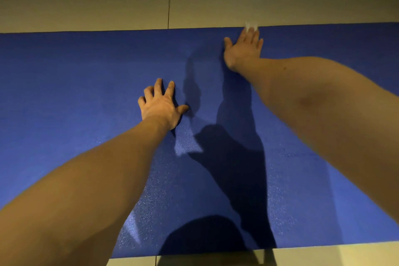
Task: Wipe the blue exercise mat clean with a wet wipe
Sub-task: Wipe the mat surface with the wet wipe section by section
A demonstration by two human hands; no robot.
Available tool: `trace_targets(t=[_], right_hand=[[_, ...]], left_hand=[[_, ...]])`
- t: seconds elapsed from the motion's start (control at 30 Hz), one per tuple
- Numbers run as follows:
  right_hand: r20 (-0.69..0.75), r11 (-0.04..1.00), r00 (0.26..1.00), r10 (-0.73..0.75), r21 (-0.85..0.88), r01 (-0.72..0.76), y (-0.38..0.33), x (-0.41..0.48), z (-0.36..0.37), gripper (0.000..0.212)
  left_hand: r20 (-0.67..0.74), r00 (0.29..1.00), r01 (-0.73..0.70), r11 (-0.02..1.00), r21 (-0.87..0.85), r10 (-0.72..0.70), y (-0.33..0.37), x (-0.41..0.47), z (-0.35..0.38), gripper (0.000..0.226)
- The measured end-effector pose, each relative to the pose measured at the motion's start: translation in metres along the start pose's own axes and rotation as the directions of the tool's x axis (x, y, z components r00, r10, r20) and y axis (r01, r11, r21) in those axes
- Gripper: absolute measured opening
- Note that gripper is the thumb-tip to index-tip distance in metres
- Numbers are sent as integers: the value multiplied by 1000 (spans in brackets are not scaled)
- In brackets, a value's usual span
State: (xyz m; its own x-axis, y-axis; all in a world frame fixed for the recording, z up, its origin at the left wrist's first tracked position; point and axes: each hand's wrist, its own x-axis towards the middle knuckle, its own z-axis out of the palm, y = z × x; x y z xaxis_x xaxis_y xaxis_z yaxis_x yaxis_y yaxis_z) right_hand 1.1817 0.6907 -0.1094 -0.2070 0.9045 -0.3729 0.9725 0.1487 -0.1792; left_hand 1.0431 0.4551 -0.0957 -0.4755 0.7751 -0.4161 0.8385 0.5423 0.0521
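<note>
The blue exercise mat [75, 97] lies flat across the tiled floor and fills most of the view. My right hand [244, 49] reaches to the mat's far edge, fingers stretched flat, pressing a white wet wipe [250, 25] whose blurred edge peeks out beyond the fingertips. My left hand [160, 104] rests on the middle of the mat with fingers spread and slightly bent, holding nothing. Damp, shiny patches show on the mat near me.
Pale floor tiles [86, 11] run beyond the mat's far edge up to a wall base, and a strip of tile [334, 255] shows at the near edge. Dark shadows of my arms and head fall across the mat's middle.
</note>
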Motion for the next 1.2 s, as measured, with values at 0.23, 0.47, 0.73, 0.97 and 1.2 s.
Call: trace_targets(t=[0.23, 0.47, 0.73, 0.97, 1.2], right_hand=[[58, 908, 918, -393, -132, 397, -19, -61, 43, 77], [-37, 984, 998, -57, -171, 50, 64, -33, 6, 83], [-28, 980, 984, -178, -90, 175, 19, -93, 45, 80], [-6, 903, 918, -396, -182, 388, 50, -107, 48, 79], [-25, 988, 998, -58, -145, 54, 68, -109, 39, 82]], left_hand=[[13, 1000, 3, 1000, 8, -3, 0, 0, 1, 86], [7, 1000, -1, 999, 36, 0, -1, -2, 2, 86], [-23, 1000, -4, 998, 55, 6, 4, -2, 0, 82], [-64, 996, -56, 998, 22, 57, 11, -25, 9, 79], [-54, 995, -76, 995, 58, 79, 15, -49, 20, 87]])
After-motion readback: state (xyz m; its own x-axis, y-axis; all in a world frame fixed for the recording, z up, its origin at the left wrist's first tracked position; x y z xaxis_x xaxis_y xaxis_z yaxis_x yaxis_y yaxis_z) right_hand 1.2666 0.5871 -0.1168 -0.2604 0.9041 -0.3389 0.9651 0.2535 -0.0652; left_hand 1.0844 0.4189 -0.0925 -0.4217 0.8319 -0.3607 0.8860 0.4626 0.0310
